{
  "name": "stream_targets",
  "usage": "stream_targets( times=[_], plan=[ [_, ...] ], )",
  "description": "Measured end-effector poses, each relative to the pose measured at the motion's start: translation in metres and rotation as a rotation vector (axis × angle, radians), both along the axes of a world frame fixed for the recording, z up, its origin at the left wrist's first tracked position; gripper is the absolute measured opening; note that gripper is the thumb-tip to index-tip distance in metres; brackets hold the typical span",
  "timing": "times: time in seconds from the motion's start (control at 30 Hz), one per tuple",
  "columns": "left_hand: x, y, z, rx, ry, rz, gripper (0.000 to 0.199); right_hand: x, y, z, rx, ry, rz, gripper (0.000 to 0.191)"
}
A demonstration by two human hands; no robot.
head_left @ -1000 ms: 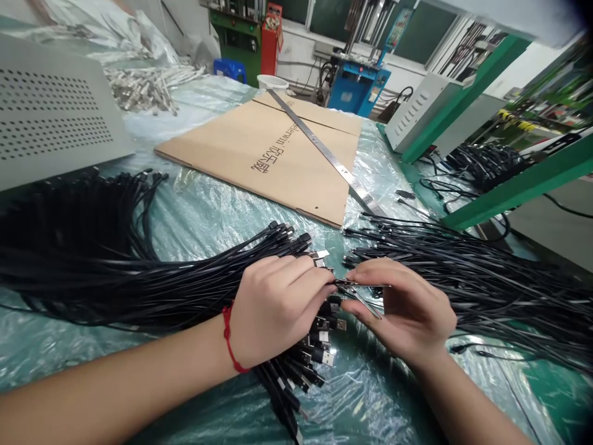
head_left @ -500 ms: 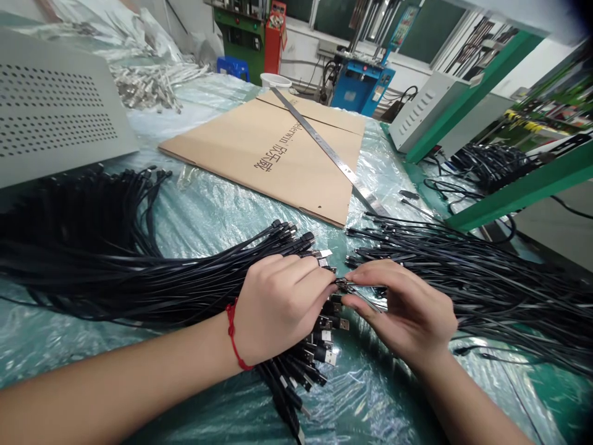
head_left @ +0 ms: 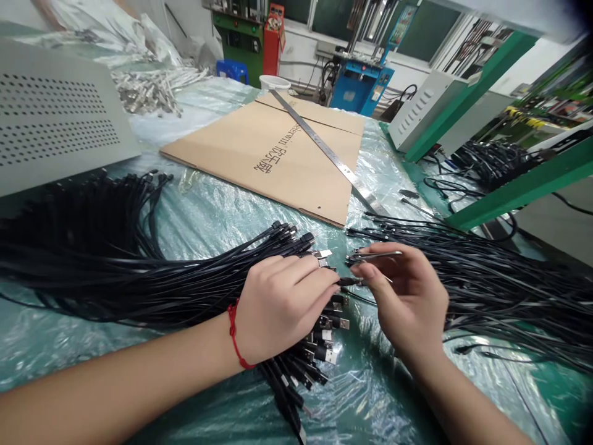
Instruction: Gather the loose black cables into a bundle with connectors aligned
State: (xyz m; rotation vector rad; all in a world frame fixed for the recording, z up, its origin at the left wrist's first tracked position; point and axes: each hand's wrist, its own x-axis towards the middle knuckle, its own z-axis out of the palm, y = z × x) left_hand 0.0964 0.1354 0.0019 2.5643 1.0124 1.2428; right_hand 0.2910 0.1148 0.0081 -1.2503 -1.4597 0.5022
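My left hand [head_left: 290, 303], with a red cord at the wrist, is closed on a black USB cable [head_left: 347, 282]. The cable's end sticks out past the fingertips towards the right. My right hand [head_left: 407, 296] pinches small metal nail clippers [head_left: 377, 255] between thumb and fingers, their lever pointing right. The jaws of the clippers are close to the cable end; whether they touch it I cannot tell. Beneath and around my left hand lies a bundle of black USB cables [head_left: 185, 278], its metal plugs [head_left: 330, 356] fanned out at the right end.
On the right lies another heap of black cables [head_left: 500, 278]. A flat cardboard sheet [head_left: 306, 179] with a steel ruler [head_left: 324, 148] across it is farther back. A perforated grey casing [head_left: 60, 117] stands at left, a green metal frame [head_left: 519, 182] at right. Plastic film [head_left: 199, 222] covers the table.
My right hand has turned, bringing the clippers up and into clearer view, with the fingers more curled. The cable end now shows between the hands. My left hand has barely moved.
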Motion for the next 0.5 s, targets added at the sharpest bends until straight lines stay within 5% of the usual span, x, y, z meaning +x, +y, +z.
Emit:
stream_targets(
  times=[0.17, 0.5],
  plan=[
    [0.0005, -0.0002, 0.0023, 0.01, 0.014, 0.022, 0.011, -0.0048, 0.0043, 0.0023, -0.237, 0.158, 0.18, 0.018],
    [0.0019, 0.0007, 0.005, -0.032, 0.033, 0.029, 0.019, -0.0055, 0.0073, 0.0016, -0.213, 0.368, 0.227, 0.031]
  ],
)
